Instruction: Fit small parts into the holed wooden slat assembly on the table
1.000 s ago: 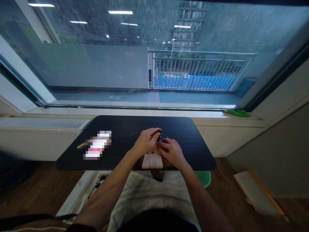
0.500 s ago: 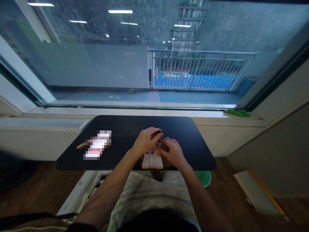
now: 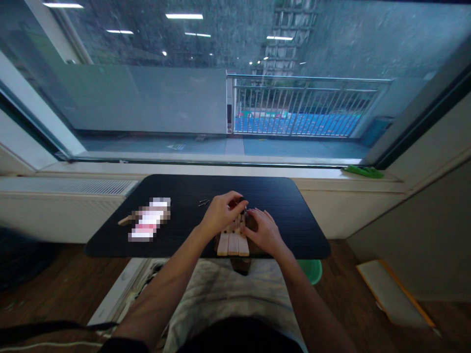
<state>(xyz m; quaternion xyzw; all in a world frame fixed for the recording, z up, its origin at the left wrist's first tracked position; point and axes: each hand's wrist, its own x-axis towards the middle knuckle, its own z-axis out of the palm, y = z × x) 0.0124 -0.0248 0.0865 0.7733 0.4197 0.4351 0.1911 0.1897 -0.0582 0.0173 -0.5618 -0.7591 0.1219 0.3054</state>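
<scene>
My left hand (image 3: 222, 212) is over the far end of a wooden piece with light slats (image 3: 233, 244), thumb and fingertips pinched on something small and dark (image 3: 241, 199) that I cannot make out. From the right, my right hand (image 3: 264, 230) curves against the same piece, its thumb on the rightmost slat and its fingers bent near thin metal parts. Dark dots mark the slats. A darker brown part (image 3: 241, 266) sticks out below, past the table's near edge. The slats' far ends are hidden under my fingers.
On the black table (image 3: 176, 235), several thin metal pieces (image 3: 203, 202) lie left of my hands. Further left are a pixelated white object (image 3: 149, 220) and a wooden stick (image 3: 125, 220). A green basin (image 3: 311, 271) stands below the right edge. A green cloth (image 3: 363, 171) rests on the windowsill.
My left fingertips have shifted slightly on the small dark thing, and more of the slats shows beneath them. My right hand stays almost in place.
</scene>
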